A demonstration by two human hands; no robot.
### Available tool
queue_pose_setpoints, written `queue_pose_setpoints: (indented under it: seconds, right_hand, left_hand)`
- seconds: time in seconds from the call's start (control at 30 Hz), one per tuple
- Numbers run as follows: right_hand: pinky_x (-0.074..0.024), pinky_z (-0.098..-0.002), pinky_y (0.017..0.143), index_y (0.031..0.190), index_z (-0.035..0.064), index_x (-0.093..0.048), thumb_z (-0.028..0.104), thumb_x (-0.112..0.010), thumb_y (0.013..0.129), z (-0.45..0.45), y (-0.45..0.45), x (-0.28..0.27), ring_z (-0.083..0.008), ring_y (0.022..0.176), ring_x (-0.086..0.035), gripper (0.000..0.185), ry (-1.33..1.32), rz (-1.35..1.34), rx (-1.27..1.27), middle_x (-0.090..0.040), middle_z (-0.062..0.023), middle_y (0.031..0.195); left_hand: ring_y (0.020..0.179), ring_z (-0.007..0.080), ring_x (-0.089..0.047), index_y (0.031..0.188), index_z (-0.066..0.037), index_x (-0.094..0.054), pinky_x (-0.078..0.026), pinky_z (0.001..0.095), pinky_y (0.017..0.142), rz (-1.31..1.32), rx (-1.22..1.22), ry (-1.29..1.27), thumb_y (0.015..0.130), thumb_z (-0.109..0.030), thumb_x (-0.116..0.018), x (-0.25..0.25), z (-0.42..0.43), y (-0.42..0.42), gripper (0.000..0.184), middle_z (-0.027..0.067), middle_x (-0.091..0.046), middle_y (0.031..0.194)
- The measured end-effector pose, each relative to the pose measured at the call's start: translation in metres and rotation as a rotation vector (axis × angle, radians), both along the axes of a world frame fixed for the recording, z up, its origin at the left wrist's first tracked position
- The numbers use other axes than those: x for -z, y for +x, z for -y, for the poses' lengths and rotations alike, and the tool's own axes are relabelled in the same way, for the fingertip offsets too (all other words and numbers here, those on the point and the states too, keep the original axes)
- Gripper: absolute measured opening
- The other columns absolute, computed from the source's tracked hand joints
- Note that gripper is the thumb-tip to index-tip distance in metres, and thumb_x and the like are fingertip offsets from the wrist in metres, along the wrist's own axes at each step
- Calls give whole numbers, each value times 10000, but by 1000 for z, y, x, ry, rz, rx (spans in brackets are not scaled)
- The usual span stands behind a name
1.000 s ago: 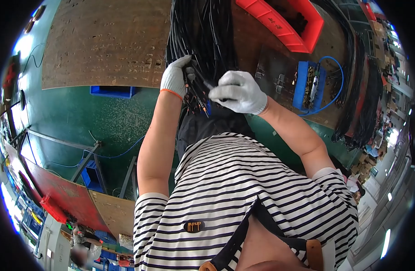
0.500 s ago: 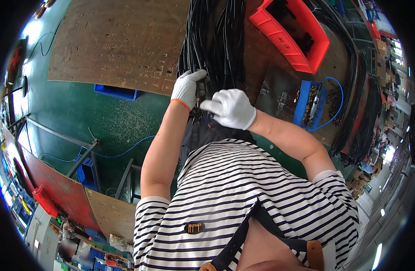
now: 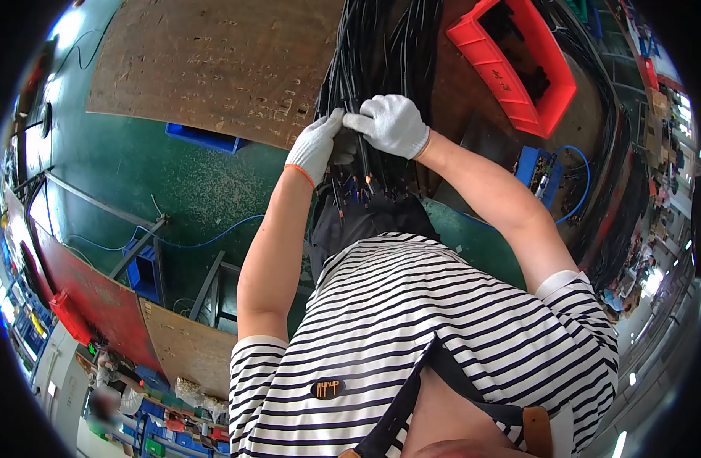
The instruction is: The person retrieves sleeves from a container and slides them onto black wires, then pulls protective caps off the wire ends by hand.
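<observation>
A thick bundle of black cables [image 3: 365, 57] hangs over the table edge toward my body, its stripped ends showing copper and coloured wires. My left hand [image 3: 317, 149], in a white glove with an orange cuff, is closed around cables at the bundle's left side. My right hand [image 3: 394, 127], gloved in white too, is closed, with thumb and fingertips together on a black cable right beside my left thumb. The gloves partly hide the gripped stretch. Below them, a cable with a bright copper tip points toward me.
A red bin [image 3: 518, 76] holding black parts stands at the right of the brown wooden table [image 3: 205, 69]. Nearer is a blue tray [image 3: 539, 172] of small metal pieces, with a blue hose. More cables [image 3: 617, 160] lie far right. A blue crate [image 3: 205, 137] sits below the table edge.
My right hand has moved up and slightly left along the cables, meeting my left thumb; its pointing finger has closed in. The view has shifted slightly, and the copper ends now show below my hands.
</observation>
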State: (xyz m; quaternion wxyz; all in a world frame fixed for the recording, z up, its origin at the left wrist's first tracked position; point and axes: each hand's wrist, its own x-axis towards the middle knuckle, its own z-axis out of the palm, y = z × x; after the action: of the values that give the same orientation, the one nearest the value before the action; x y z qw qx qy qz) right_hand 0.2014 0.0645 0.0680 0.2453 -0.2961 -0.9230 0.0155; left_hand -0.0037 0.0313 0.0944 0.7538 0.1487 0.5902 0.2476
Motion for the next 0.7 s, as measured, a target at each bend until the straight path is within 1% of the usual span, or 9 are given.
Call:
queue_pose_setpoints:
  seconds: [0.07,0.23,0.27,0.37,0.47,0.5,0.53,0.6,0.7]
  right_hand:
    - [-513,-370,534,990,233,-762,143,-735,787,-15,-1,6,-213,657,-623,224,-5,32,-35,-582,8,772]
    - [-555,-369,581,1122,259,-742,165,-676,838,-62,-3,26,-207,724,-669,306,0,277,146,-602,1,783]
    - [-596,-424,651,1195,226,-724,230,-655,919,-65,-4,26,-264,834,-739,284,-219,426,273,-708,-48,939]
    - [-595,-448,880,1212,160,-727,347,-722,939,-69,-4,16,-285,993,-761,330,-769,4,603,-767,-119,998]
    - [-556,-364,637,989,82,-707,312,-712,974,-61,-1,11,-193,684,-667,230,-1691,-957,824,-667,-31,773]
    - [-505,-320,562,938,118,-681,244,-700,972,-51,-4,2,-168,598,-606,132,-1785,-1123,852,-619,-12,717]
    - [-526,-342,617,944,103,-680,198,-662,993,-42,-7,0,-183,643,-637,108,-1811,-1214,815,-634,-29,739]
    - [-521,-320,717,999,76,-701,212,-659,1011,-21,-19,20,-151,739,-634,142,-1532,-1219,784,-650,-23,808]
    - [-475,-263,830,1166,42,-720,257,-670,1035,5,-25,2,-88,889,-561,256,-1314,-963,768,-658,14,944]
  left_hand:
    - [679,151,-678,1037,-71,-695,-591,310,625,55,-45,3,1077,-443,-621,15,2,-3,382,61,-723,859]
    - [574,98,-555,1016,-76,-700,-443,268,527,-67,26,59,1067,-466,-619,22,3,-12,402,14,-675,768]
    - [571,96,-550,1010,-78,-701,-436,269,524,-56,-1,54,1070,-465,-613,23,3,-13,401,9,-668,762]
    - [555,101,-539,1032,-84,-700,-439,273,524,3,-91,22,1083,-429,-579,19,2,-15,369,3,-662,764]
    - [576,118,-583,1059,-81,-692,-459,275,531,104,-129,32,1085,-388,-568,20,4,-2,332,21,-683,794]
    - [642,155,-657,1101,-71,-672,-511,292,555,126,-93,20,1092,-348,-554,20,4,3,301,51,-706,830]
    - [724,193,-714,1137,-62,-650,-562,323,588,227,-136,27,1102,-312,-557,24,5,10,268,85,-732,909]
    - [755,218,-729,1177,-54,-626,-595,347,615,339,-221,-17,1106,-264,-575,30,8,23,228,111,-740,970]
    - [767,199,-729,1173,-50,-643,-603,317,619,382,-309,-40,1110,-218,-583,40,9,35,189,93,-744,992]
